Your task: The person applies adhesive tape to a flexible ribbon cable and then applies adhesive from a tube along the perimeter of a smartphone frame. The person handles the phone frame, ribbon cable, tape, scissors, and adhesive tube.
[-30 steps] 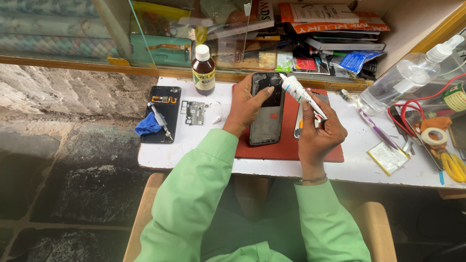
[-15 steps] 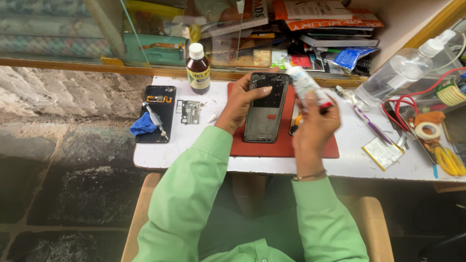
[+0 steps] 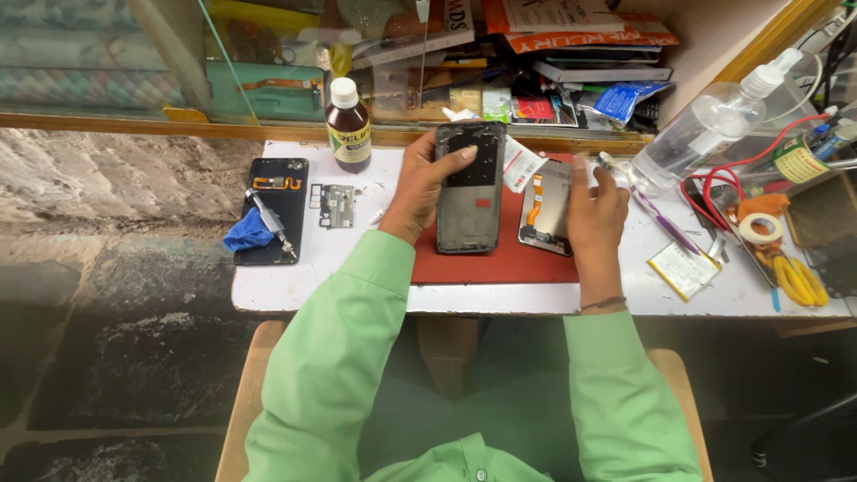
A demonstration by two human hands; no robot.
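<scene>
My left hand (image 3: 427, 183) grips the left edge of a dark, stripped phone frame (image 3: 470, 192), which stands slightly raised on a red mat (image 3: 500, 261). To its right lies a second phone panel (image 3: 546, 207) with an orange flex cable showing. My right hand (image 3: 594, 210) is at that panel's right edge; its fingers are blurred and seem to hold nothing. A white tube (image 3: 520, 163) lies between the two phone parts. A purple toothbrush (image 3: 656, 212) lies just beyond my right fingers.
On the white table (image 3: 312, 277) a brown bottle (image 3: 348, 125), a small circuit board (image 3: 335, 205) and a black phone back (image 3: 272, 210) with a blue cloth sit at the left. A clear spray bottle (image 3: 705, 134), tape roll (image 3: 759, 229) and red wires crowd the right.
My right hand held the white tube up over the phone frame; the tube now lies on the mat and the hand has moved right, uncovering the second panel.
</scene>
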